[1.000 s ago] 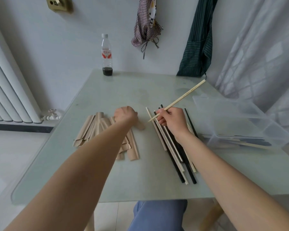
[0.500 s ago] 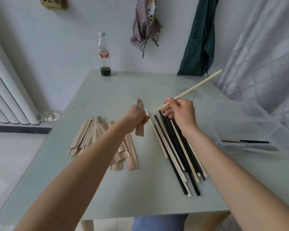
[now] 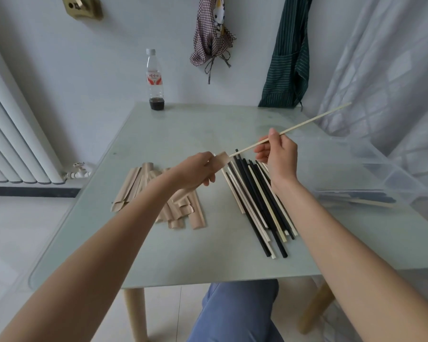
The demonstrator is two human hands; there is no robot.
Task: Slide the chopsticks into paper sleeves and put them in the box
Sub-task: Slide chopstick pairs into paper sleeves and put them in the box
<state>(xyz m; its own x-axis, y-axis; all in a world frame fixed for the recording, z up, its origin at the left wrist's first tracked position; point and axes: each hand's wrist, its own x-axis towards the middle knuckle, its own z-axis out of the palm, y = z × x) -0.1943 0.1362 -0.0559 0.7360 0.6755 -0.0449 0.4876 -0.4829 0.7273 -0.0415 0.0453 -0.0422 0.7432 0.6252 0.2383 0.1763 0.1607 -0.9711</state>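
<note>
A person's right hand (image 3: 278, 157) pinches a pale wooden chopstick (image 3: 307, 120) between thumb and curled fingers, gripping it partway along; the long end runs out toward two o'clock and the near tip points toward eight o'clock. That tip sits at the open mouth of a brown paper sleeve (image 3: 220, 160), which the left hand (image 3: 195, 171) holds with fingers folded round its lower part, so that only the upper end of the sleeve shows above the grip. Whether the tip has entered the sleeve cannot be told. Both hands are raised above the pale green glass worktop (image 3: 208, 255).

Beneath the right hand, a fanned bundle of loose chopsticks (image 3: 260, 206), black and pale mixed, lies on the worktop with near ends toward five o'clock. At nine o'clock from that bundle, partly hidden by the left forearm, lies a heap of empty paper sleeves (image 3: 181, 213). At three o'clock from the hands stands a clear plastic box (image 3: 371, 169) at the worktop's right edge, with a few chopsticks lying on its bottom.

At the far edge, toward eleven o'clock, a plastic bottle (image 3: 155, 80) stands upright with a little dark liquid in its base. A checked cloth (image 3: 211, 33) and a green striped apron (image 3: 287, 53) hang on the wall behind, and a white radiator (image 3: 13, 134) lines the left side.
</note>
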